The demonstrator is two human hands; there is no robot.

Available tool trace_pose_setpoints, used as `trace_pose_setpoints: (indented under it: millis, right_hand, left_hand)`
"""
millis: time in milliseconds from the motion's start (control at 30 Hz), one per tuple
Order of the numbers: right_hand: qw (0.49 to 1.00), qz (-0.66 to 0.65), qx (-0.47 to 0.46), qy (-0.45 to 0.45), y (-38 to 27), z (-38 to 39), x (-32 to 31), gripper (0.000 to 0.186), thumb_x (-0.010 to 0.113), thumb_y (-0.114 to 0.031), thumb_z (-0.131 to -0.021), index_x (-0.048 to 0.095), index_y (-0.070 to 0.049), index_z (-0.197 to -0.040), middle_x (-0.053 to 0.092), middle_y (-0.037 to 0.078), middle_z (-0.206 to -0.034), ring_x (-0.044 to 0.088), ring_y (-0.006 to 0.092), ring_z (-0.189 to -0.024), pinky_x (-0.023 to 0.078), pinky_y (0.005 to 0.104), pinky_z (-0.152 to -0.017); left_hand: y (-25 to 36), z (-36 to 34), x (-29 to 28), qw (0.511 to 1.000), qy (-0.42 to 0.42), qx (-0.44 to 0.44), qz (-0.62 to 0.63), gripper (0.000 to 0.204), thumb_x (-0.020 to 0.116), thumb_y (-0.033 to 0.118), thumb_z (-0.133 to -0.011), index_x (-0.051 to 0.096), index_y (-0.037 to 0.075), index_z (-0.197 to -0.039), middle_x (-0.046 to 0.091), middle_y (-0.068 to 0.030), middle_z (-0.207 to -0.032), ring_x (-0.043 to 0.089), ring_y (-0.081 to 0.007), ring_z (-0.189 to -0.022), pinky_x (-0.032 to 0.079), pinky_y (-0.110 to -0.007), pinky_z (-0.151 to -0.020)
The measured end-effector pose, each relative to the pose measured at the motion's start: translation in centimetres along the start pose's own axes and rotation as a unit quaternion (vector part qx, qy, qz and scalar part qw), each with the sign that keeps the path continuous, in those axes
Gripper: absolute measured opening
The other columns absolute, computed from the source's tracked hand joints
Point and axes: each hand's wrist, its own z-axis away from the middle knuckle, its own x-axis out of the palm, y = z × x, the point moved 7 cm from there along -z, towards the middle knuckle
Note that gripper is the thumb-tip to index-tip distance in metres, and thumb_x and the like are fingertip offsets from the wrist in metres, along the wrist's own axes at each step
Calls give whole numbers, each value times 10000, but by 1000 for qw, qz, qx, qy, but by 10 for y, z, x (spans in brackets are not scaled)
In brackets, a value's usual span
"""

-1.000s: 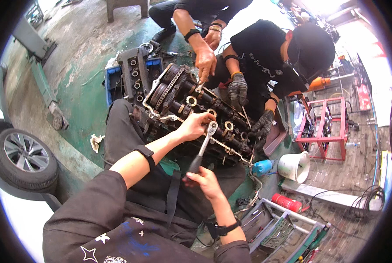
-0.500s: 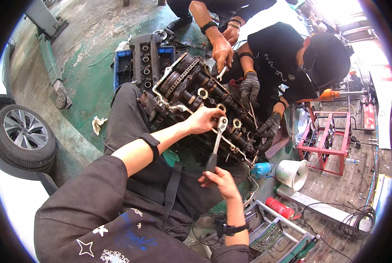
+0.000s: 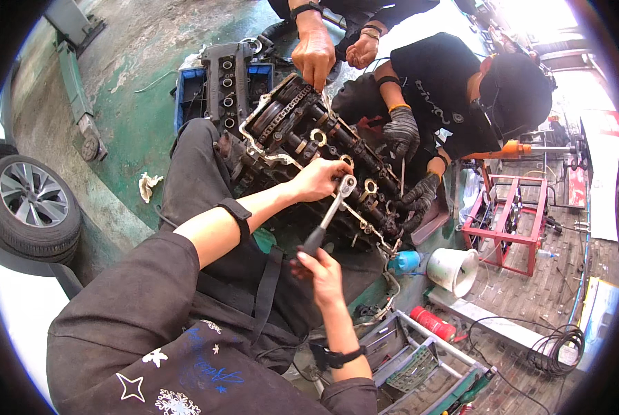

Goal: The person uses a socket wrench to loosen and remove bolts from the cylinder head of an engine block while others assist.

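My right hand (image 3: 314,272) grips the black handle of a ratchet wrench (image 3: 337,205), angled up toward an open engine cylinder head (image 3: 289,124) with chain and camshafts. My left hand (image 3: 322,178) has its fingers bent beside the ratchet's head; what they hold is hidden. Across the engine, a co-worker's bare hand (image 3: 314,55) reaches down to the upper edge, with that person's other hand (image 3: 362,52) nearby. A second co-worker's two gloved hands (image 3: 403,130) work along the right side, one beside a thin rod.
A valve cover (image 3: 223,90) lies on a blue crate (image 3: 187,97). A wheel (image 3: 31,200) is at left. At right are a red metal frame (image 3: 503,238), white bucket (image 3: 448,270), red canister (image 3: 430,321), coiled hose (image 3: 555,349) and tool trolley (image 3: 420,373).
The ratchet handle and my right hand have swung left from half a second ago. The bare-handed co-worker's reaching hand has shifted left across the engine's upper edge.
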Motion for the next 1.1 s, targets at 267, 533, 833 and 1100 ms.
trace_pose_setpoints:
  millis: [267,533,833,1100]
  right_hand:
    - [984,84,-49,147,-27,6,-136,345,686,-179,-772,617,10,-1052,671,82,-834,613,124,-628,442,232,-559]
    - [991,70,16,-113,-14,-5,-6,249,650,-218,-837,558,-32,-974,656,68,-815,607,123,-636,463,224,-567]
    - [993,-18,-28,-110,-19,-26,54,188,632,-191,-833,532,-41,-883,644,77,-759,561,111,-541,448,232,-506]
    - [991,119,16,-63,-28,-6,-90,506,678,-131,-764,475,29,-1198,648,87,-837,626,146,-697,472,244,-593]
  left_hand:
    - [0,1,2,997,-28,-42,58,281,629,-25,-779,543,-37,-1047,665,-127,-933,624,-149,-901,502,-289,-770]
    - [1,0,4,998,-2,30,47,291,611,-46,-779,560,-19,-1065,660,-85,-932,622,-125,-875,494,-262,-797]
    - [-2,2,1,997,-2,-18,77,280,664,76,-799,562,0,-1049,656,-80,-916,628,-148,-937,482,-263,-767]
    - [-3,0,5,990,-40,-40,131,269,528,-113,-793,548,-27,-1047,643,-81,-931,610,-137,-904,511,-285,-799]
